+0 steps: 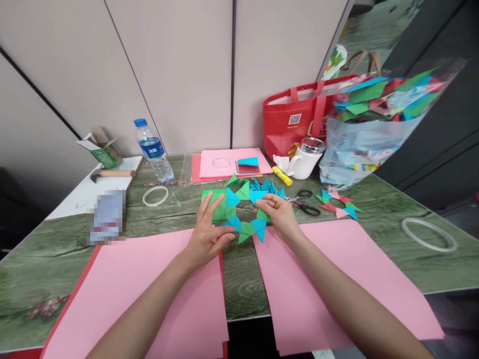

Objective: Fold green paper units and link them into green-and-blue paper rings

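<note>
Over the green wood-grained surface (244, 294), a blue-and-green folded-paper ring (246, 230) looks fully joined, pinched by the right hand (280, 215), the left hand (208, 235) loosely spread at its opposite edge, blue folded-paper pieces (266, 185) apparently unused behind.

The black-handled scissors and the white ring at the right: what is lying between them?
In the head view, a pointed paper ring of pink, red, green and blue lies between them, closer to the scissors.
</note>
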A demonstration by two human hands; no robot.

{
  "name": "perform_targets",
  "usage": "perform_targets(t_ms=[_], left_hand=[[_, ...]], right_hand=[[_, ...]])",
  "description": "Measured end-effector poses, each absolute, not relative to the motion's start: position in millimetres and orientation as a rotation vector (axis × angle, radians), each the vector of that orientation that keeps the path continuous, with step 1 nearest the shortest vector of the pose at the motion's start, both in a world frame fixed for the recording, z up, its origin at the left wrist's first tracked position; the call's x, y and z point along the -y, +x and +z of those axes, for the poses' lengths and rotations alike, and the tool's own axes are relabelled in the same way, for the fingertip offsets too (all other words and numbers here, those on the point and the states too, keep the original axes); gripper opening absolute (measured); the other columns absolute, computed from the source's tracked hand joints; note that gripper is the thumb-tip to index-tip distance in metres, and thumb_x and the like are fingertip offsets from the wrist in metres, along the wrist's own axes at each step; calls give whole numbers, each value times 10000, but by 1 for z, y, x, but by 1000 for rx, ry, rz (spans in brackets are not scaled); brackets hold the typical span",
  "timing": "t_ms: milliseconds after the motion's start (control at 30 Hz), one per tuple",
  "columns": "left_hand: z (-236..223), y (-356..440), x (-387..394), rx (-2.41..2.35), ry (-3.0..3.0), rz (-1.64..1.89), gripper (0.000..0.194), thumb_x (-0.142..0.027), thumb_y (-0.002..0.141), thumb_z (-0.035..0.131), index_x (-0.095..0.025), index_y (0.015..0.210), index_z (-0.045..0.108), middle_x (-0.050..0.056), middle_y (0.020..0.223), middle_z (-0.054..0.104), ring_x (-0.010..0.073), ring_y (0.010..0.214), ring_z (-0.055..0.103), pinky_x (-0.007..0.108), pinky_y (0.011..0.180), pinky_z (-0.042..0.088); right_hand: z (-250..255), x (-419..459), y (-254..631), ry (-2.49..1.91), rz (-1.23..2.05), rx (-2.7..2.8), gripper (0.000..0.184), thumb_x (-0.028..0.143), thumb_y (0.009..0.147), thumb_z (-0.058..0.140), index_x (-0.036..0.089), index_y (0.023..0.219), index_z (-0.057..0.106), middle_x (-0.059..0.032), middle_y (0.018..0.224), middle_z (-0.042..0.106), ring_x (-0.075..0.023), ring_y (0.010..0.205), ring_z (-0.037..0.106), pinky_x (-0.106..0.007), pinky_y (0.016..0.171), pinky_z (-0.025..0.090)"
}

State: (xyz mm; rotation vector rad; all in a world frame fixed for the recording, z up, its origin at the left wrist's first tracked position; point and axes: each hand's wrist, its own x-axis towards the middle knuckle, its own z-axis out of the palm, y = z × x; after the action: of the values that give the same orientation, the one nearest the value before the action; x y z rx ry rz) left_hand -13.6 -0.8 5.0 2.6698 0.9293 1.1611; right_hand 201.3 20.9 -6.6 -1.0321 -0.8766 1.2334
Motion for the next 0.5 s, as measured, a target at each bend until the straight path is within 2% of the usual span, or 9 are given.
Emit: perform_targets(t_ms=[200,300,500], left_hand=[[8,-8,8,-936,2855,982,200,-332,758,593,-294,940,668,-35,1489,36,369,1328,23,648,995,10],[6,-6,8,-976,2881,981,207,-347,763,583,-271,936,665,-5,1489,57,369,1328,48,641,1000,13],[3,-2,8,-946,3011,915,404,-415,754,571,-308,1143,548,66,1481,98,365,1329,61,656,985,23]], right_hand=[[-6,-19,195,-1016,1300,806,291,309,535,774,173,659,550,33,544,629,-126,537,617,-206,509,463],[-5,-19,191,-999,1393,713,305,285,507,790,171,640,540,34,537,625,-133,539,620,-215,502,474],[-7,-16,185,-952,1600,627,276,256,532,781,160,696,581,10,605,652,-136,588,624,-228,521,495]])
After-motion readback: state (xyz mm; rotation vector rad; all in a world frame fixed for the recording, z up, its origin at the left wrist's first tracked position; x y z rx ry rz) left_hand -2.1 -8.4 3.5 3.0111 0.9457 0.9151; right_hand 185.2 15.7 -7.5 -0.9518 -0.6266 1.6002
